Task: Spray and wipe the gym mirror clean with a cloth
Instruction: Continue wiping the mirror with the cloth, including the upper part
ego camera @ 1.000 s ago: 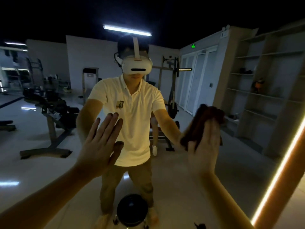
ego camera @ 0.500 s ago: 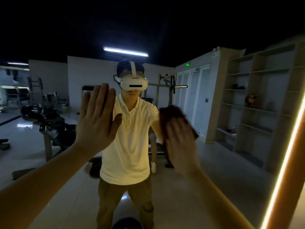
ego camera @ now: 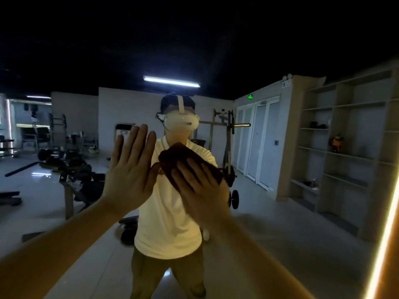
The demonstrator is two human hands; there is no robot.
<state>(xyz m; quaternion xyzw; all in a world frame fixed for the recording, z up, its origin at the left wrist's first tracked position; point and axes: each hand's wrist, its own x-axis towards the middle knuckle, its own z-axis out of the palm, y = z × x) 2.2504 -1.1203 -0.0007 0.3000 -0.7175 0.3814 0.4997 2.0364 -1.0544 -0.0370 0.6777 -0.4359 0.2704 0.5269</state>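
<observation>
The gym mirror (ego camera: 280,223) fills the view and reflects the room and a person in a pale polo shirt with a white headset. My left hand (ego camera: 129,169) lies flat against the glass with straight fingers spread, just left of centre. My right hand (ego camera: 200,186) presses a dark reddish-brown cloth (ego camera: 174,156) flat onto the glass with straight fingers, right beside the left hand. The cloth sticks out above and left of the right fingers. No spray bottle is in sight.
A lit yellow LED strip (ego camera: 384,244) runs along the mirror's right edge. The reflection holds a weight bench (ego camera: 71,180), a barbell rack (ego camera: 228,147), white doors (ego camera: 257,143) and open shelves (ego camera: 345,147).
My right hand has slid the cloth left and up across the glass, from the right side to the centre. My left hand rose and stays flat. The view has tilted upward.
</observation>
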